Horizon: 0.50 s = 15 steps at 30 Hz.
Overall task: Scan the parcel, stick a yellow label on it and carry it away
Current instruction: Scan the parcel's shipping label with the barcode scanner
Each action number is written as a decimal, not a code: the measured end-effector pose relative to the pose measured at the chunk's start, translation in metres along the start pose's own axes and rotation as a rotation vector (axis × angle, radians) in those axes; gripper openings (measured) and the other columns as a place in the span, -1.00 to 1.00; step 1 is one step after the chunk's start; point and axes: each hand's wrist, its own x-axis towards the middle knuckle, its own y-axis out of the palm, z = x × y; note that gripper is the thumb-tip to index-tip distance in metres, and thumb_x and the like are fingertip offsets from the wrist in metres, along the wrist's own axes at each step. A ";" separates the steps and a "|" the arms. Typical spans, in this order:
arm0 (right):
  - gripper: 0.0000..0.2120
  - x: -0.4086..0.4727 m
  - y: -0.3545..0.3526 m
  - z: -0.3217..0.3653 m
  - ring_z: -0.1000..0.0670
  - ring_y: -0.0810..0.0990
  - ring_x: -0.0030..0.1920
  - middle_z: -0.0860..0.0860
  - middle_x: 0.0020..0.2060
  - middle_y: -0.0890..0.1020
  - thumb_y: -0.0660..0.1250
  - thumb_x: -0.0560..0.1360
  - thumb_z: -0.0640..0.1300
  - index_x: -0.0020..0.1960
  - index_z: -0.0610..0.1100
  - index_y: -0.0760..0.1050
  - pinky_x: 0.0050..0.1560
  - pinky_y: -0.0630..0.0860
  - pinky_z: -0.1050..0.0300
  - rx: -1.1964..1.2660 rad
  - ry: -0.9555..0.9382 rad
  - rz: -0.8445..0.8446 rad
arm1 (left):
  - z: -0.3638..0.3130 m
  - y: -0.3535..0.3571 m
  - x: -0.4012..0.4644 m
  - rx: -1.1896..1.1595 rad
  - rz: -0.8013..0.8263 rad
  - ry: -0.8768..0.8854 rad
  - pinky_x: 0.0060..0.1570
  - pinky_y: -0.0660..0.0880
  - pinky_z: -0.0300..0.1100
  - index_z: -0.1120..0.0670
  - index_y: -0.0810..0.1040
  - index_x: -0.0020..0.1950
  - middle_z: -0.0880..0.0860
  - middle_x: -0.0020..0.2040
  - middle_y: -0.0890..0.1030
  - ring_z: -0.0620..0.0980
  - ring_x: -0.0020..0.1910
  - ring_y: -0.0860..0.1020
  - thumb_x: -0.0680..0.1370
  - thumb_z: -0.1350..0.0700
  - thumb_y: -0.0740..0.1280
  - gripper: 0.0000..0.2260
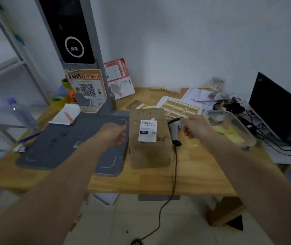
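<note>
A white wall (194, 41) backs the wooden desk (203, 170). A grey mat (61, 147) lies under the left hand (113, 134), whose fingers curl loosely, holding nothing. The cardboard parcel (149, 151) stands between both hands. The right hand (197, 127), fingers curled, touches the barcode scanner (174, 129); its grip is unclear. The yellow label sheet (182, 108) lies just beyond.

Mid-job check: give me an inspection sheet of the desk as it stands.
Surface: wooden table, grey mat on its left part.
Job's things: parcel flat, white label up; scanner beside it; yellow label sheet behind.
Clutter: bottle, notepad, plastic tray, papers.
Hands: left hand loosely curled, empty; right hand at scanner, grip unclear.
Cables: scanner cable runs off the front edge.
Surroundings: monitor, kiosk post.
</note>
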 end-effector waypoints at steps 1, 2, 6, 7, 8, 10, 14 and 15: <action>-0.75 0.010 0.007 0.001 -0.03 0.45 -0.40 -0.12 -0.38 0.51 0.23 0.56 -0.13 -0.26 -0.22 0.45 -0.42 0.38 0.16 0.008 0.027 0.000 | -0.002 -0.001 0.010 0.023 0.027 -0.035 -0.21 0.52 -0.15 0.19 0.47 0.13 0.14 -0.11 0.57 0.02 -0.22 0.54 0.57 0.11 0.30 -0.80; -0.75 0.019 0.013 0.002 -0.03 0.46 -0.40 -0.11 -0.38 0.52 0.24 0.55 -0.14 -0.27 -0.21 0.45 -0.42 0.39 0.16 0.023 0.058 -0.014 | -0.002 -0.001 0.023 0.042 0.038 -0.055 -0.18 0.53 -0.13 0.19 0.46 0.15 0.15 -0.07 0.57 0.03 -0.18 0.54 0.58 0.11 0.30 -0.79; -0.75 0.048 0.036 -0.004 -0.02 0.47 -0.38 -0.10 -0.37 0.53 0.23 0.56 -0.18 -0.29 -0.18 0.46 -0.37 0.41 0.16 0.053 0.139 -0.038 | -0.001 0.006 0.068 0.079 0.087 -0.097 -0.11 0.53 -0.09 0.18 0.43 0.30 0.10 -0.10 0.53 0.03 -0.16 0.52 0.58 0.08 0.29 -0.67; -0.75 0.055 0.038 -0.007 -0.01 0.47 -0.37 -0.09 -0.36 0.54 0.23 0.56 -0.18 -0.28 -0.16 0.47 -0.35 0.43 0.16 0.054 0.157 -0.049 | -0.001 0.009 0.076 0.078 0.093 -0.109 -0.07 0.53 -0.07 0.15 0.40 0.34 0.10 -0.05 0.52 0.05 -0.11 0.52 0.57 0.07 0.30 -0.64; -0.78 0.062 0.039 -0.010 0.00 0.48 -0.34 -0.08 -0.33 0.55 0.22 0.56 -0.18 -0.25 -0.15 0.48 -0.33 0.44 0.17 0.051 0.184 -0.056 | -0.001 0.012 0.080 0.093 0.107 -0.129 0.00 0.53 -0.02 0.11 0.36 0.39 0.10 0.05 0.51 0.07 -0.02 0.53 0.57 0.05 0.30 -0.59; -0.82 0.075 0.042 -0.018 0.00 0.50 -0.29 -0.08 -0.27 0.56 0.21 0.57 -0.18 -0.20 -0.14 0.49 -0.27 0.48 0.17 0.056 0.221 -0.067 | -0.001 0.019 0.091 0.117 0.157 -0.190 0.10 0.50 0.07 0.05 0.27 0.46 0.11 0.30 0.45 0.14 0.17 0.49 0.56 0.02 0.31 -0.51; -0.80 0.101 0.044 -0.033 -0.07 0.47 -0.19 -0.10 -0.26 0.50 0.19 0.56 -0.24 0.02 -0.36 0.52 -0.13 0.51 0.05 0.056 0.286 -0.064 | -0.003 0.029 0.109 0.032 0.251 -0.260 -0.13 0.52 0.02 0.00 0.17 0.51 0.12 0.42 0.38 0.14 0.02 0.53 0.57 0.09 0.32 -0.44; -0.77 0.109 0.044 -0.037 -0.10 0.44 -0.19 -0.13 -0.26 0.46 0.19 0.55 -0.26 0.04 -0.43 0.49 -0.16 0.46 0.03 0.055 0.293 -0.059 | -0.002 0.030 0.115 0.005 0.260 -0.269 -0.12 0.54 0.05 -0.01 0.15 0.51 0.12 0.40 0.40 0.16 0.05 0.54 0.56 0.10 0.34 -0.42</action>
